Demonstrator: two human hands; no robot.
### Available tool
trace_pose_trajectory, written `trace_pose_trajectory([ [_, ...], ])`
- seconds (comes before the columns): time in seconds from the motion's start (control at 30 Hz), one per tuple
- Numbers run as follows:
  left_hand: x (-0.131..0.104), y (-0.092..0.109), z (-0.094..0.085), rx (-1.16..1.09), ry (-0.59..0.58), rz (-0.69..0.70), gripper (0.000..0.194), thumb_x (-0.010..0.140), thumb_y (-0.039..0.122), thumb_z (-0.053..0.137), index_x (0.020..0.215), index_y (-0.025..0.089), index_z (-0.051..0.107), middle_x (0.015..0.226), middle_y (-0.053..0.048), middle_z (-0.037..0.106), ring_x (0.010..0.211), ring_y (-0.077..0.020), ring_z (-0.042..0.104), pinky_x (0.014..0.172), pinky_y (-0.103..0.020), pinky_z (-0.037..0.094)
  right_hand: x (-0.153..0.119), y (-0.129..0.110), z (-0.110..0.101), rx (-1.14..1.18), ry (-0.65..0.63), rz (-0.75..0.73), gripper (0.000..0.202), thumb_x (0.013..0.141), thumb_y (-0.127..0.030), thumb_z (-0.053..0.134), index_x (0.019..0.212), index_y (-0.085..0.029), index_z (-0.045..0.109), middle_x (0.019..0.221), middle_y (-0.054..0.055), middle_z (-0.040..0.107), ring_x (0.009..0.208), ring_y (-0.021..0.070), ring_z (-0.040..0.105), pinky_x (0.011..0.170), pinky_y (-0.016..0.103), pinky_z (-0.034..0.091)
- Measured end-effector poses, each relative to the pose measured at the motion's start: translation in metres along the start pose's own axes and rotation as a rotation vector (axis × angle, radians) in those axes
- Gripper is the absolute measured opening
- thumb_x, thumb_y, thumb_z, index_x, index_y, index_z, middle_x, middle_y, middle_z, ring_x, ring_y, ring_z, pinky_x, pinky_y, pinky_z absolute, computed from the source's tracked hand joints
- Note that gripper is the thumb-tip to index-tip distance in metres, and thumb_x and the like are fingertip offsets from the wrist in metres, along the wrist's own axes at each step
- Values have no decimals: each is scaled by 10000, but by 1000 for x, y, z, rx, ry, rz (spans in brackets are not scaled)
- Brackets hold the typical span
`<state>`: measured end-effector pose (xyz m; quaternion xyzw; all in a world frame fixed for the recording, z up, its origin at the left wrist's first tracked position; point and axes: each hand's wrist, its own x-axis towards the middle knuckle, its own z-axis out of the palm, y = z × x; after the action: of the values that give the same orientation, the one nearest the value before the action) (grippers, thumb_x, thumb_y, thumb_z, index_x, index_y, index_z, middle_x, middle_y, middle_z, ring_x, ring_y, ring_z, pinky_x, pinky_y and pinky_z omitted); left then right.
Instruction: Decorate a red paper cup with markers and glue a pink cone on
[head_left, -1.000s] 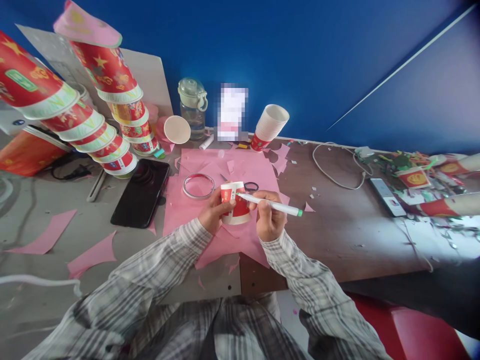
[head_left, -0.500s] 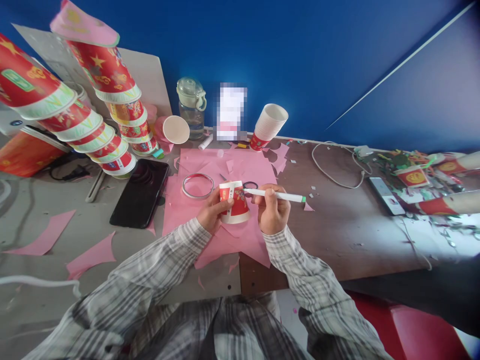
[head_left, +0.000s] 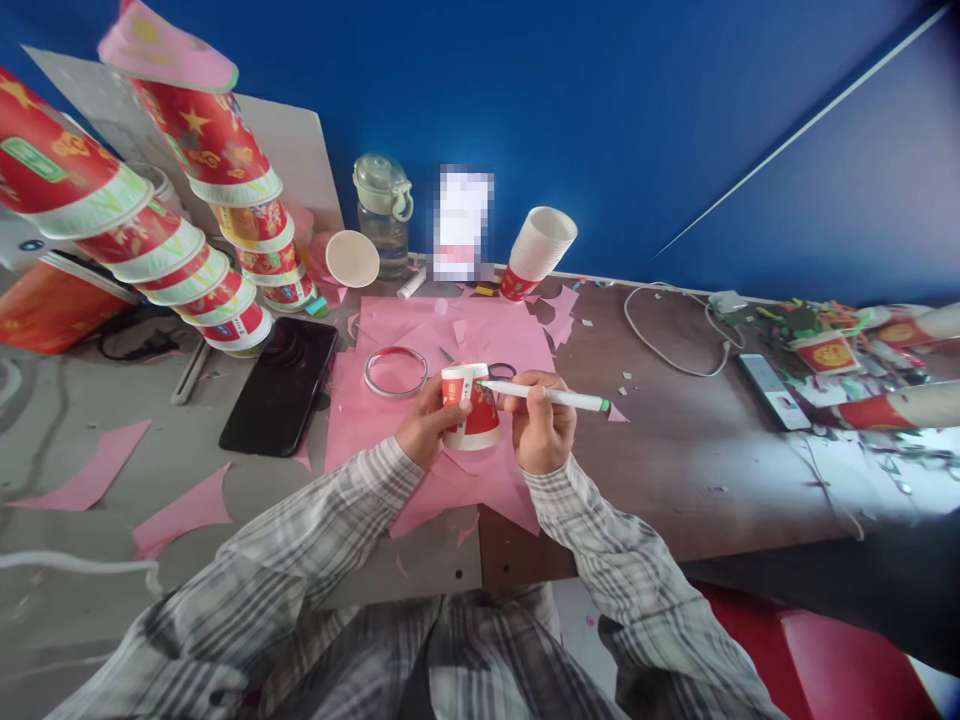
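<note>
Here's the left hand (head_left: 424, 428), fingers wrapped round a red-and-white cup (head_left: 481, 428), thumb pressed to its side, wider end down over the pink paper (head_left: 352, 430). And in from the right comes the marker (head_left: 576, 399) — pinched in the right hand (head_left: 543, 430), fingers closed about the barrel, green end pointing away, tip right up at the cup's upper side; whether it touches, I can't tell! A ring (head_left: 396, 395) lies on the paper beyond the left hand, a black phone (head_left: 274, 400) off to the left — and a cup stack (head_left: 536, 250) stands behind by the blue wall (head_left: 637, 120).
</note>
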<state>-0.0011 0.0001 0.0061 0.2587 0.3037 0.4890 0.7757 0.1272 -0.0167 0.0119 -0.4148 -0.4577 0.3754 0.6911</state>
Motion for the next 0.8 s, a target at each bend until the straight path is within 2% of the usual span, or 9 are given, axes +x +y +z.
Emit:
trace_pose_trajectory([
  [0.47, 0, 0, -1, 5, -2, -4, 672, 492, 265, 748, 1104, 197, 479, 942, -55, 621, 930, -262, 560, 837, -424, 437, 4, 2, 0, -17, 44, -7, 229, 836, -439, 501, 838, -220, 567, 537, -53, 532, 520, 141, 530, 595, 339, 486],
  [0.8, 2, -4, -5, -26, -23, 3, 651, 507, 278, 739, 1099, 195, 482, 957, -66, 627, 886, -258, 580, 799, -422, 455, 14, 0, 4, 194, 123, 193, 200, 823, -375, 524, 728, -200, 539, 501, -73, 445, 495, 114, 479, 615, 354, 549],
])
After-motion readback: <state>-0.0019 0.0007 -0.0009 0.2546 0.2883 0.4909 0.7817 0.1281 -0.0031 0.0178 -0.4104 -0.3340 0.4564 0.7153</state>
